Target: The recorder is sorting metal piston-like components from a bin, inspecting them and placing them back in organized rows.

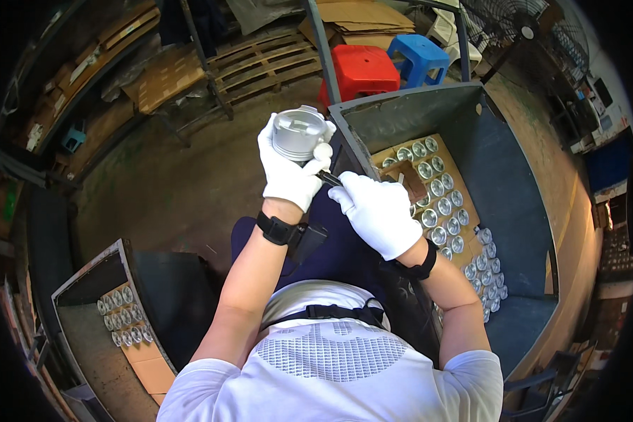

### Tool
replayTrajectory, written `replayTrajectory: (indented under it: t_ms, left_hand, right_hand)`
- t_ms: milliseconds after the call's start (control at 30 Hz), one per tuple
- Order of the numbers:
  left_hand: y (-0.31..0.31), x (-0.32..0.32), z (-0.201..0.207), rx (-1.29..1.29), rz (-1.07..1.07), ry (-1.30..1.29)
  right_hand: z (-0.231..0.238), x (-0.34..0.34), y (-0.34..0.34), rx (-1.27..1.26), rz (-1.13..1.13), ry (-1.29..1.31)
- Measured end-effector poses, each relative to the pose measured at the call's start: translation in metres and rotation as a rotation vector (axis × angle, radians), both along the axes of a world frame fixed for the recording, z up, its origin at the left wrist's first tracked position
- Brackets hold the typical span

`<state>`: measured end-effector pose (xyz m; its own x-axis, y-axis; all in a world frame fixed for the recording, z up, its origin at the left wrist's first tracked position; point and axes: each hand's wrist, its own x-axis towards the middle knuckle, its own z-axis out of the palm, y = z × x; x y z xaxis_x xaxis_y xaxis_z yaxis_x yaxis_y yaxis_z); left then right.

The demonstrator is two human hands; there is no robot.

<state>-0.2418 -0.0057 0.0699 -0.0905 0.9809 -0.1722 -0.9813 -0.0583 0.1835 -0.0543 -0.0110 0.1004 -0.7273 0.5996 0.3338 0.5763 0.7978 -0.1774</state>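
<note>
Head view: left hand (285,169) wraps a likely stiff, slick grey cup (297,139), best held round its side, right hand (376,214) gripping a black rod (329,178).

White gloves (383,224) on my left hand (288,176) and right hand (374,211)
Below them I wear black wrist straps (273,228), a dark box (309,243) on the left; nearer me, white grey-printed T-shirt (316,404), black waist strap (330,311), navy trousers (344,253).

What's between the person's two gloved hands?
In the head view, a slim black rod, perhaps a tool handle, spans the gap: the right hand grips one end; the other reaches the left hand, which holds a round silvery cup.
</note>
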Motion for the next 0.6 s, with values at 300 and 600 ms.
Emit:
replayTrajectory:
  t_ms: [300, 600]
  left_hand:
    - [-0.014, 0.021, 0.027, 0.115, -0.024, 0.040]
    - [0.033, 0.021, 0.008, 0.011, 0.119, 0.275]
  right_hand:
    - [0.014, 0.019, 0.021, -1.461, 0.039, 0.394]
    - [-0.008, 0.073, 0.063, -1.738, 0.152, 0.551]
